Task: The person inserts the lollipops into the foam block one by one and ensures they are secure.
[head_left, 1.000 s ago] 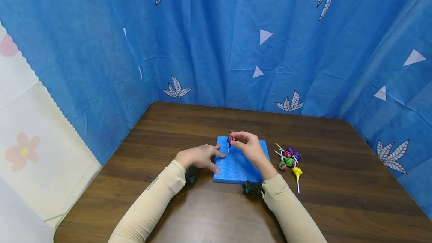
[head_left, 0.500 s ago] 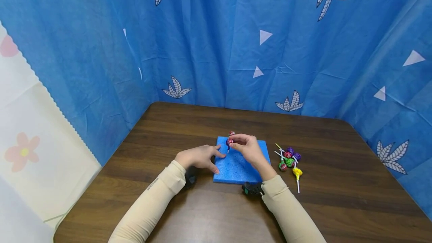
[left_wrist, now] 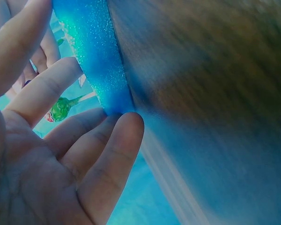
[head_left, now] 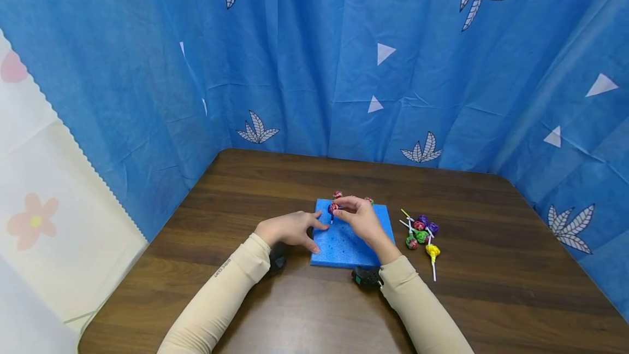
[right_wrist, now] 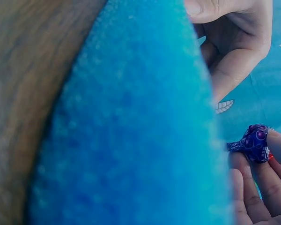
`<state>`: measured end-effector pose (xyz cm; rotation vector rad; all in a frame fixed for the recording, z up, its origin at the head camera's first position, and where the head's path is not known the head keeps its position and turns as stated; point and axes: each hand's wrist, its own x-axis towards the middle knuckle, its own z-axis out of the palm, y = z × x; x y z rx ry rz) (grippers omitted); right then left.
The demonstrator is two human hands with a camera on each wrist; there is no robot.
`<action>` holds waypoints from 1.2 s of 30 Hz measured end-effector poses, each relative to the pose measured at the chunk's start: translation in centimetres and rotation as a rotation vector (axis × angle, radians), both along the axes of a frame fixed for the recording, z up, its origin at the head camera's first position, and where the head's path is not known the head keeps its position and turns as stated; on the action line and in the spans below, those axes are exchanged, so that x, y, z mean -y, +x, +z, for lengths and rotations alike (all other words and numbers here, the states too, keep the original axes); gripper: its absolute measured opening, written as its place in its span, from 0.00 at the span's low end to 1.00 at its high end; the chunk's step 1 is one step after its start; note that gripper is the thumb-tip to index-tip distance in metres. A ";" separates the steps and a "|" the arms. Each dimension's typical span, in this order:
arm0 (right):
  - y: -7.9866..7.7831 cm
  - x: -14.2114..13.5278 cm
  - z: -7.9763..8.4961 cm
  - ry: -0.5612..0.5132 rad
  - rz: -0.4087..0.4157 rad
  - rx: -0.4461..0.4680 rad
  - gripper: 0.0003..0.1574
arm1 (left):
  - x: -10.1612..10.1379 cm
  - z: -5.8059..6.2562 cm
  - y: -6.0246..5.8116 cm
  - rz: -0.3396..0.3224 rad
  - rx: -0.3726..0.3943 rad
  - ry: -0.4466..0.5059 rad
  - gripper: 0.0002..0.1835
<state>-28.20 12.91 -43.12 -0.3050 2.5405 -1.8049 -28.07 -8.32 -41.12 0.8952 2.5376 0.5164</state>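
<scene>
A blue foam block (head_left: pixel 351 247) lies on the wooden table in the head view. My left hand (head_left: pixel 291 227) rests at its left edge, fingers spread, with fingertips against the foam in the left wrist view. My right hand (head_left: pixel 361 218) pinches a lollipop (head_left: pixel 333 208) in a purple and red wrapper by its head. Its white stick points down at the foam's far left part. The purple wrapper (right_wrist: pixel 255 143) shows between thumb and fingers in the right wrist view. Behind, red-topped lollipops (head_left: pixel 337 194) stand along the block's far edge, partly hidden by my right hand.
To the right of the block, several loose lollipops (head_left: pixel 420 230) lie in a heap, with purple, red and green wrappers. A yellow lollipop (head_left: pixel 433 253) lies nearest me. Blue curtains (head_left: pixel 304 70) hang behind the table (head_left: pixel 275 184).
My right hand has moved slightly down and left with the lollipop, bringing it lower toward the foam. More lollipop heads show behind it. The left hand has stayed in place.
</scene>
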 end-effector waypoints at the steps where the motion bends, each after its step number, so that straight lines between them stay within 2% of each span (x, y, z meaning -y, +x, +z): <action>1: 0.0 0.0 0.1 0.006 0.002 -0.003 0.16 | 0.0 0.0 0.0 -0.001 -0.002 0.000 0.35; 11: 0.3 0.0 0.6 0.031 -0.006 -0.031 0.19 | 0.0 -0.1 -0.1 0.003 0.004 -0.002 0.35; 20: 0.6 -0.8 2.1 0.053 -0.036 -0.069 0.18 | 0.0 -0.1 0.1 0.013 0.007 -0.009 0.35; 29: 1.0 -2.8 4.4 -0.068 -0.031 -0.067 0.20 | 0.0 -0.1 0.2 0.013 -0.001 -0.010 0.35; 36: 1.1 -5.8 5.8 -0.130 -0.080 -0.102 0.21 | -0.1 0.1 0.3 0.019 0.000 0.002 0.35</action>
